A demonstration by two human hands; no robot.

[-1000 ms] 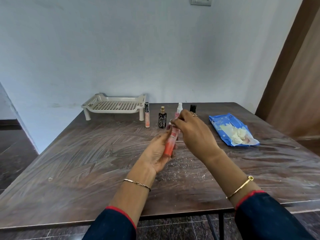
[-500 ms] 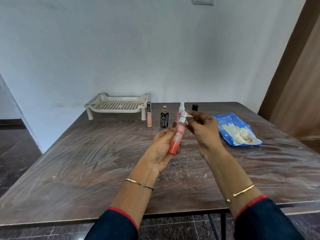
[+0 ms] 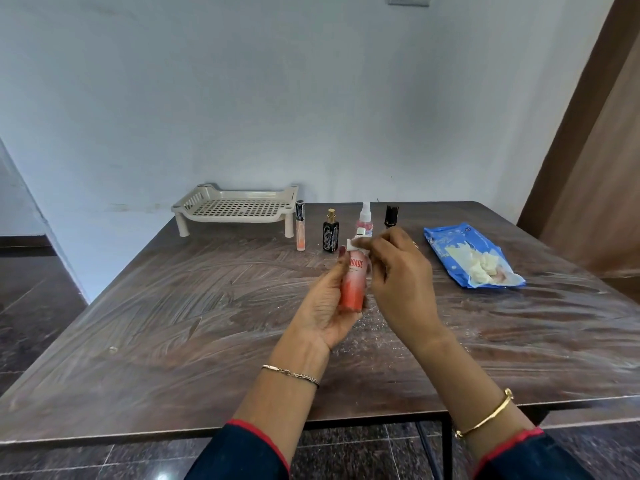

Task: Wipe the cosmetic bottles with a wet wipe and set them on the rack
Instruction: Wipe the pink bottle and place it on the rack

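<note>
Above the middle of the surface (image 3: 173, 306), the orange-pink spray bottle (image 3: 352, 285) is held nearly upright in the left hand (image 3: 322, 310), whose fingers and thumb are curled around its lower body. At the top of this bottle the right hand (image 3: 403, 282) pinches a small white wet wipe (image 3: 356, 242) with its fingertips against the cap and neck; how much of the wipe is folded behind the fingers I cannot tell. Behind the hands, in a row near the far edge, stand four other bottles: a thin lip gloss tube (image 3: 300, 230) just beside a leg of the rack, a black perfume bottle (image 3: 330, 232), a clear spray bottle (image 3: 365, 218) partly hidden by the held one, and a black-capped bottle (image 3: 391, 216). At the far left is the cream rack (image 3: 235, 211), and none of the bottles is on it yet. To the right lies the open blue wipe pack (image 3: 467, 254), with white wipes showing. I judge the task is near its beginning: one bottle is being wiped, and four wait on the surface.
</note>
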